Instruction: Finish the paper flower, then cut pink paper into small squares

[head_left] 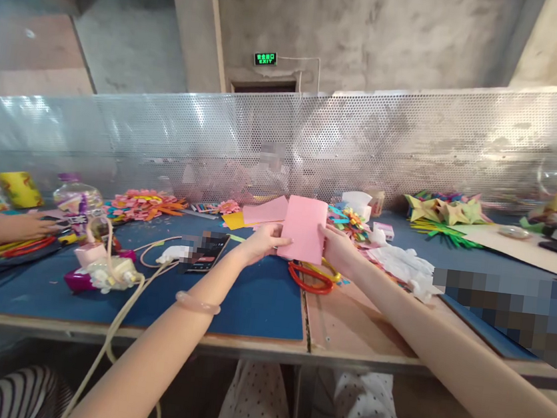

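Where hands (265, 241) (338, 248) pinch, pink paper (303, 228) looks smooth.

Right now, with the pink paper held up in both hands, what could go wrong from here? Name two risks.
1. The paper hangs in the air, pinched only at its edges by the left hand and right hand; any crease might come out crooked.
2. A cable trails off the table edge beside the left forearm; a snag could drag the charger off.
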The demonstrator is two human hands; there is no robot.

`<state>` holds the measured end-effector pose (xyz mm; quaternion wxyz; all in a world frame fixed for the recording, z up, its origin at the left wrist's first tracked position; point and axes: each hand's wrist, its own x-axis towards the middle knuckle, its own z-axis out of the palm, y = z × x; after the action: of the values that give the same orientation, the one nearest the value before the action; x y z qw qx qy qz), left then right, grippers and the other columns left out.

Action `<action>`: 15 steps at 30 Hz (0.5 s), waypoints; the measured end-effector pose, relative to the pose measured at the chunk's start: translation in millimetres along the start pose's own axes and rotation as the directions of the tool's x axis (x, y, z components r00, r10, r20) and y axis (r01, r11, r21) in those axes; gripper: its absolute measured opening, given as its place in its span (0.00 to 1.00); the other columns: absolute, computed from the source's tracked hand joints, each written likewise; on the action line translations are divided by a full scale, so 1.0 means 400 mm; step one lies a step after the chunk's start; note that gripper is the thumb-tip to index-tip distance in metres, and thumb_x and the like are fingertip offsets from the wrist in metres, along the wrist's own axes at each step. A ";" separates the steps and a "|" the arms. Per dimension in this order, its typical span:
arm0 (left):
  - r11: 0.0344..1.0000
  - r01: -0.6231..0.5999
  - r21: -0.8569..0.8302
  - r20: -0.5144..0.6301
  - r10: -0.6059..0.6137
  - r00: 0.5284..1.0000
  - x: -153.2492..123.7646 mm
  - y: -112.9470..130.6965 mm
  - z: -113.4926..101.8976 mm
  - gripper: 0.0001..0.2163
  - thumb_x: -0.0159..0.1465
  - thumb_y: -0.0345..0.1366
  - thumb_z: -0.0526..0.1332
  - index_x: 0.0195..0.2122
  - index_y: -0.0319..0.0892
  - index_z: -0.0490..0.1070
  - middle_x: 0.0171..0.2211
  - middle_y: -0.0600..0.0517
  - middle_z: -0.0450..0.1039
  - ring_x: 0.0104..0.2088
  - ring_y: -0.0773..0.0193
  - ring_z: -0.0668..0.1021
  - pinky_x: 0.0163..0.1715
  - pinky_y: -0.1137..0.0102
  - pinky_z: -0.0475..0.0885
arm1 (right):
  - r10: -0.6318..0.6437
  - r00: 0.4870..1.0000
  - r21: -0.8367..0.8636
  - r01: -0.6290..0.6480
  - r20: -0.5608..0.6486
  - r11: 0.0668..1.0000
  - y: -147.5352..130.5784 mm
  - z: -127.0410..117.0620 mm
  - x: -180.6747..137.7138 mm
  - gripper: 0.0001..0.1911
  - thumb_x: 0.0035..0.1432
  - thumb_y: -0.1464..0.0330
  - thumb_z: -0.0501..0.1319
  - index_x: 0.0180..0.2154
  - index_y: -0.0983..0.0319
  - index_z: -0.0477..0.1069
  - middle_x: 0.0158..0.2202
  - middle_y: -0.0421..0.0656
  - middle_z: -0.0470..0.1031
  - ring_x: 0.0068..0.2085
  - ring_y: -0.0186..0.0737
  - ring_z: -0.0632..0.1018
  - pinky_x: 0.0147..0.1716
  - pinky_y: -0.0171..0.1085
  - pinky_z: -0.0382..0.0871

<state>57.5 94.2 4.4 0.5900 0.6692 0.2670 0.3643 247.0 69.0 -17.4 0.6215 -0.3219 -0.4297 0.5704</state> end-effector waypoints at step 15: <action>0.988 0.025 0.152 0.010 -0.026 1.000 0.000 0.000 -0.006 0.21 0.47 0.36 0.69 0.42 0.37 0.71 0.39 0.43 0.75 0.34 0.62 0.76 0.30 0.70 0.71 | -0.061 0.994 -0.035 0.064 0.089 0.997 0.004 0.001 -0.014 0.16 0.51 0.63 0.62 0.43 0.59 0.67 0.42 0.45 0.75 0.39 0.42 0.76 0.38 0.41 0.72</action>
<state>55.4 95.7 4.5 0.5436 0.7108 0.2990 0.3315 246.0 63.6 -19.6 0.6136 -0.2946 -0.4770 0.5561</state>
